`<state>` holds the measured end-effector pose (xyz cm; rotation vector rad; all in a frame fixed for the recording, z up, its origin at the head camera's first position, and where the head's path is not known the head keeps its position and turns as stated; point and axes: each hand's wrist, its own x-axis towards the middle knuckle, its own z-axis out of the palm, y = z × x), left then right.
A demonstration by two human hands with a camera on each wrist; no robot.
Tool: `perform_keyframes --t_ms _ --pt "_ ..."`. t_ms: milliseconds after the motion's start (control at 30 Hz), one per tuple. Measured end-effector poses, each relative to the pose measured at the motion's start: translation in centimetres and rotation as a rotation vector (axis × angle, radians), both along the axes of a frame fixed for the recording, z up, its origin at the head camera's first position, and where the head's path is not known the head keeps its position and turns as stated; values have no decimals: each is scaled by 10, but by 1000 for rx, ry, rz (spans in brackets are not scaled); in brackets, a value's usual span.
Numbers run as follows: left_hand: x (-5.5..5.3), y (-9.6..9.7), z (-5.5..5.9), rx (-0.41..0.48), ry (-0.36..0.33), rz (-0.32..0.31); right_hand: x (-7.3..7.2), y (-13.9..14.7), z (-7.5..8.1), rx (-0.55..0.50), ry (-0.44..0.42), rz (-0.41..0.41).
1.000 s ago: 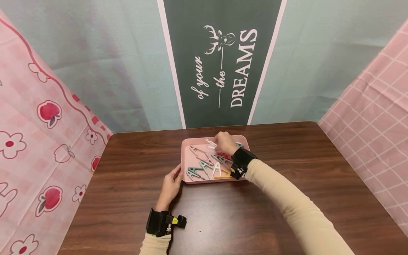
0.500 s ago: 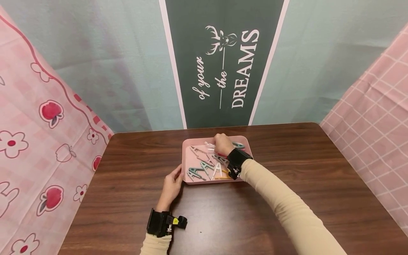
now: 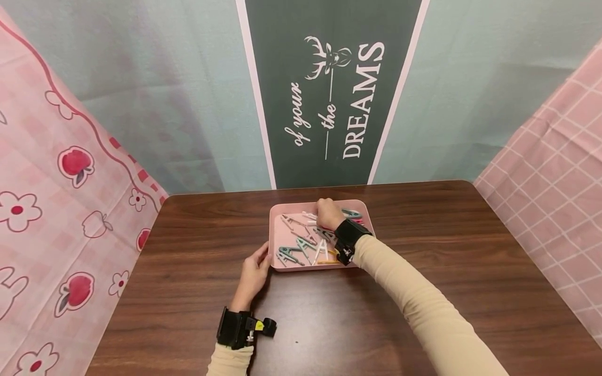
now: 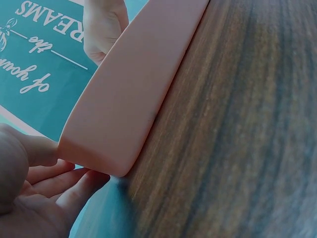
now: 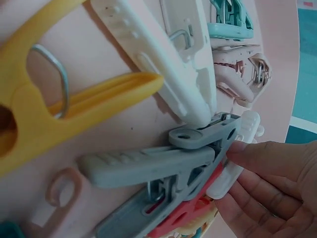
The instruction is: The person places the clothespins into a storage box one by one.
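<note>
A shallow pink tray (image 3: 272, 237) full of clothespins sits at the table's far side. My left hand (image 3: 251, 272) grips its near left corner; in the left wrist view the thumb meets the rim and the fingers (image 4: 81, 193) bend beneath the corner. Reaching into the tray's far part, my right hand (image 3: 330, 214) pinches a white clothespin (image 5: 229, 179) between thumb and fingers. Against it lie a grey clothespin (image 5: 148, 166) and, partly covered, a red one (image 5: 187, 214). In the head view the hand hides most of that spot.
Around the tray lie a yellow clothespin (image 5: 106, 96), another white clothespin (image 5: 148, 59), a teal one (image 5: 230, 30) and a pale pink one (image 5: 233, 82). The brown wooden table (image 3: 301, 324) ends at printed cloth walls behind and at both sides.
My right hand has sunk slightly into the tray, the white clothespin coming down with it. A red clothespin shows right of the wrist. My left hand keeps its place on the tray corner.
</note>
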<state>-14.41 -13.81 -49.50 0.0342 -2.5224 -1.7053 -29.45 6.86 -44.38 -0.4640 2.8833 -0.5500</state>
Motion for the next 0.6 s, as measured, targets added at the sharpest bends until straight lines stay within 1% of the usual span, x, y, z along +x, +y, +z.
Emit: perform_keyframes --t_ms 233,400,600 --pt "0 1 -1 -4 -10 -3 0 3 -5 9 2 -9" --pt "0 1 -2 0 -10 -3 0 4 -1 -23 -4 -12" --pt "-2 -3 -1 3 -10 -1 3 5 5 -28 -22 -25"
